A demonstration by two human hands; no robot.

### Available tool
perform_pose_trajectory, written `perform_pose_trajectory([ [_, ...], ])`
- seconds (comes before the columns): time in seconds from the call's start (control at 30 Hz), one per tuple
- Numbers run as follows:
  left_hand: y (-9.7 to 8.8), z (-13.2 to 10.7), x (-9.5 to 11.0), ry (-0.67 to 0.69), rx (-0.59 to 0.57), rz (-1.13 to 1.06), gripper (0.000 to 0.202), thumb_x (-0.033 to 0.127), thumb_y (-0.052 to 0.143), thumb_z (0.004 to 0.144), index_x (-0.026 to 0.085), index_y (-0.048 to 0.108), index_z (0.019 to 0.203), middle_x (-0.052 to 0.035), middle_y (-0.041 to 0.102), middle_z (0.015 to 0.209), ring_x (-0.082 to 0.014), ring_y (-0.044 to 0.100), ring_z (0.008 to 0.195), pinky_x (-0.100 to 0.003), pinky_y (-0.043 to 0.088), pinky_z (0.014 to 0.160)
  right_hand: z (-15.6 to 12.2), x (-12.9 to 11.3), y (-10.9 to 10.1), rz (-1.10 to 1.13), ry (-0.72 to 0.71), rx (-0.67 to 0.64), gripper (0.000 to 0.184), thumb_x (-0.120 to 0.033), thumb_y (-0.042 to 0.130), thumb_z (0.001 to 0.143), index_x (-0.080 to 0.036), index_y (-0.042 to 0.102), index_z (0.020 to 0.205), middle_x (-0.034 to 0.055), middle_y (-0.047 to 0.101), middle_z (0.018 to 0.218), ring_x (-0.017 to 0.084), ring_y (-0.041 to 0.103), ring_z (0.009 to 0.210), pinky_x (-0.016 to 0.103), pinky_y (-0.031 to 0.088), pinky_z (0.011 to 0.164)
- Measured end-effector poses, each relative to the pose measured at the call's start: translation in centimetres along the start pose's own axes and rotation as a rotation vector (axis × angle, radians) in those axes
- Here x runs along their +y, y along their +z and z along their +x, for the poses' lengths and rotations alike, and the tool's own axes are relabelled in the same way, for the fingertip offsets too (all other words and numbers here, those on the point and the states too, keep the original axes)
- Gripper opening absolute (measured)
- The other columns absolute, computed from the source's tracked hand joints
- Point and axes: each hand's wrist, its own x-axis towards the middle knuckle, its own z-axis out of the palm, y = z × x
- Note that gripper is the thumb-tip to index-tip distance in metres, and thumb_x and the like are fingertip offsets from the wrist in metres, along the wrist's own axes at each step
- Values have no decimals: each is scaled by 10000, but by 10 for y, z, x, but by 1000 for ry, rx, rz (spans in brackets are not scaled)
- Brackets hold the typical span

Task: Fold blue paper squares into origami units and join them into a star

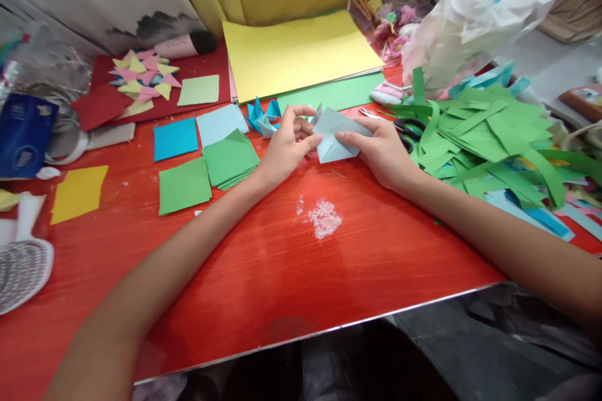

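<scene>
Both my hands hold a light blue sheet of folded paper (335, 128) above the red table. My left hand (292, 138) pinches its left edge between thumb and fingers. At the right edge, my right hand (383, 145) grips it, thumb on top and fingers behind. A crease shows near the sheet's lower part, and one flap stands up by the left fingertips. Just left of my left hand sit folded blue paper pieces (263, 118). Beside them lie a pale blue square (221, 124), a bright blue square (175, 139) and a stack of green squares (230, 160).
Black-handled scissors (410, 130) and a heap of green paper strips (489, 131) lie by my right hand. Large yellow sheets (301, 53) are at the back. A folded paper star (145, 77) rests at the back left. White residue (324, 219) marks the red table (263, 288).
</scene>
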Motion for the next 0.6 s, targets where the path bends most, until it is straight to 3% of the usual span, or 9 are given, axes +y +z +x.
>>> perform_pose_trajectory([
  [0.1,-1,0,3,-20,-38,-19,159,124,526,855,206,515,990,21,568,768,-78,569,658,-197,497,611,0,-1,0,45,7,-18,199,-319,634,801,-200,711,941,24,706,855,171,647,777,309,527,732],
  [0.2,-1,0,3,-7,-59,-7,152,98,481,861,189,579,932,11,594,795,-83,567,665,-211,501,624,1,-2,0,77,28,-15,217,-335,632,804,-205,714,957,30,714,875,176,657,787,316,531,739],
  [0.37,-2,1,0,7,44,-13,229,93,519,844,226,569,1023,24,560,738,-94,566,666,-220,489,632,0,-3,0,68,61,-53,219,-280,635,790,-198,726,971,36,729,902,190,665,831,331,536,763],
  [0.6,-2,0,5,-28,43,-82,194,64,523,831,209,532,959,30,579,739,-76,578,659,-208,498,644,-2,-4,1,-92,-75,17,288,-242,586,816,-251,724,1068,-2,720,1054,203,640,988,364,516,862],
])
